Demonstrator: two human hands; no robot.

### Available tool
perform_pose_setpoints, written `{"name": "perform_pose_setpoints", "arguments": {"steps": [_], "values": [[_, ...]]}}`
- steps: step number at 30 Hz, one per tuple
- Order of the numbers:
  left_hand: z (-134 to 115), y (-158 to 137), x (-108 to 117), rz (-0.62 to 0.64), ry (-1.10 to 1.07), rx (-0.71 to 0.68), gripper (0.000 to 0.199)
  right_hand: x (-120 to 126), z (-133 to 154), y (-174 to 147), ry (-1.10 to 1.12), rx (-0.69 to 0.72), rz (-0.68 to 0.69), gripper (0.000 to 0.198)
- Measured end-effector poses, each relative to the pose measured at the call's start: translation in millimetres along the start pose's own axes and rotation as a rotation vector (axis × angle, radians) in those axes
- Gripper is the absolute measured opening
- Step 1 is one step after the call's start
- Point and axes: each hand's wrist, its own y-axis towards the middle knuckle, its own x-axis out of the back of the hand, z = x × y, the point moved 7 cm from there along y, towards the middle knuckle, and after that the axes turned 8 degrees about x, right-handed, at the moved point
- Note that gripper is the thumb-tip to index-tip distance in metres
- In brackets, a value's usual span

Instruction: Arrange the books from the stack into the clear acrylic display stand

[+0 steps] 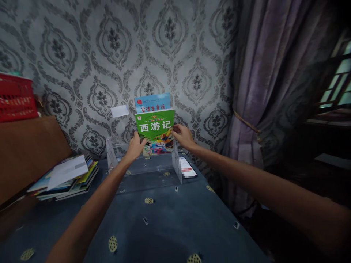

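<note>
A green picture book (156,132) with white Chinese characters is held upright between my two hands. My left hand (136,145) grips its left edge, thumb on the front cover. On the right edge my right hand (183,135) pinches the book, its fingers near the cover's middle height. Right behind it stands a blue book (152,102), of which only the upper part shows. Both are over a clear acrylic rack (177,166) on the table, whose side panels rise left and right. Whether the green book touches the rack is hidden.
A stack of books (68,179) with a white sheet on top lies at the left, beside a brown box (30,149) bearing a red basket (16,96). A phone (187,168) lies right of the rack. A purple curtain (252,91) hangs beyond the table's right edge.
</note>
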Motion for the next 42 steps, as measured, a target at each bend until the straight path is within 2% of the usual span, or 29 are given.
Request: {"name": "perform_pose_setpoints", "arguments": {"steps": [5,11,20,26,29,33,42], "values": [[-6,-2,6,-0.049,0.046,-0.030,0.022,1,-1,-1,-0.045,-0.011,-0.015,0.023],[-3,-1,4,-0.088,0.092,-0.006,0.028,3,-7,1,-0.108,-0.038,-0.064,0.028],[1,-4,-1,-0.136,0.116,0.008,0.027,-11,-20,-4,0.004,-0.055,-0.029,0.030],[-2,-3,-2,-0.112,0.134,0.019,0.027,-13,-31,-1,0.035,-0.112,-0.071,0.040],[-3,-2,-4,-0.096,0.148,0.037,0.028,-13,-36,0,0.038,-0.130,-0.085,0.038],[-4,-4,-3,-0.107,0.188,0.030,0.030,-13,-38,-4,0.060,-0.129,-0.079,0.033],[-10,-15,2,-0.069,0.338,0.028,0.030,-14,-45,-19,0.098,-0.102,-0.095,0.041]]}}
